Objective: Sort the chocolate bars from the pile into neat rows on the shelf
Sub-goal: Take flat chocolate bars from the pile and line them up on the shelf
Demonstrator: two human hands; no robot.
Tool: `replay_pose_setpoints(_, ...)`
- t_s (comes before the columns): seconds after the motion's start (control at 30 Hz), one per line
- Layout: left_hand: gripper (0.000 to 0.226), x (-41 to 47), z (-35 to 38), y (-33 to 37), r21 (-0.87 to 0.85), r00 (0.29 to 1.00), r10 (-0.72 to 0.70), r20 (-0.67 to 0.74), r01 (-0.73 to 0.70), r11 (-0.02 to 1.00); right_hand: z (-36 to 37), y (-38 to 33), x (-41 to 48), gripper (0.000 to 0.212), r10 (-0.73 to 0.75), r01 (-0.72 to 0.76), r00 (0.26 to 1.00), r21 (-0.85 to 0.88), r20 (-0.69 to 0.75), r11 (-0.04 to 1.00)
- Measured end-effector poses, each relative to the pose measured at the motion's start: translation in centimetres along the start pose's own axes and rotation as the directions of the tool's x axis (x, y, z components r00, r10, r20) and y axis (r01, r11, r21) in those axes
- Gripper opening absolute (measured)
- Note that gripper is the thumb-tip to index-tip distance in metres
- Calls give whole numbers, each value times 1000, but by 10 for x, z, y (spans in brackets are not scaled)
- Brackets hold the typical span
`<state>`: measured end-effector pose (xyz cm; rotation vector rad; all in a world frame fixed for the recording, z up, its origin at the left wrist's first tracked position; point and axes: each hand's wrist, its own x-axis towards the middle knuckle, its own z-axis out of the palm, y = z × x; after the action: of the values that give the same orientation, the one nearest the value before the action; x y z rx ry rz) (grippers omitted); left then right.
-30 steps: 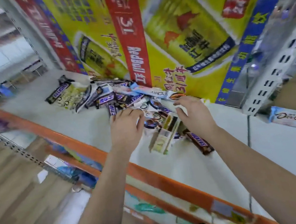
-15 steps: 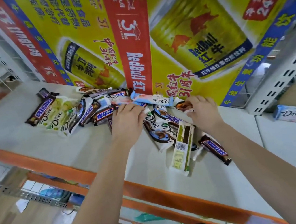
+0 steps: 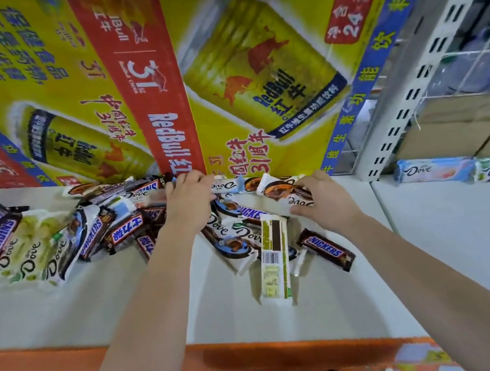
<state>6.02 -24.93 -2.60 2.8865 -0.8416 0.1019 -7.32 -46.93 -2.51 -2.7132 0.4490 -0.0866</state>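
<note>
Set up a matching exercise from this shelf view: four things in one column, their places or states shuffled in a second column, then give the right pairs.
Things
1. pale blue Dove bar
2. green-and-white bar
3. right hand
4. left hand

Places or states
A. pinches a white Dove bar
B. barcode up, closest to the orange shelf edge
C. rests on the pile near the Red Bull carton
D. away from the pile, far right on the neighbouring shelf board

Pairs: 1-D, 2-B, 3-A, 4-C.
</note>
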Motion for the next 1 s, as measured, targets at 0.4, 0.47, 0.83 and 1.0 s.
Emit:
replay_pose_setpoints(0.4, 47, -7, -16, 41, -82, 1000, 6, -24, -8, 997, -19, 29, -27, 39, 63, -49, 997, 241, -51, 969)
replay_pose_setpoints(0.47, 50, -13, -22, 63, -228, 998, 45, -41, -53, 972, -27, 40, -32, 34, 67, -42, 997, 395, -49, 918)
replay_pose_setpoints(0.83, 59, -24, -12, 187, -610, 998, 47, -52, -69, 789, -78, 143, -71, 45, 332, -36, 923, 817, -193, 576)
replay_pose_setpoints(1.0, 22, -26, -1, 265, -663, 997, 48, -59, -75, 745, -113, 206, -91, 12, 282, 20, 939, 851, -197, 526)
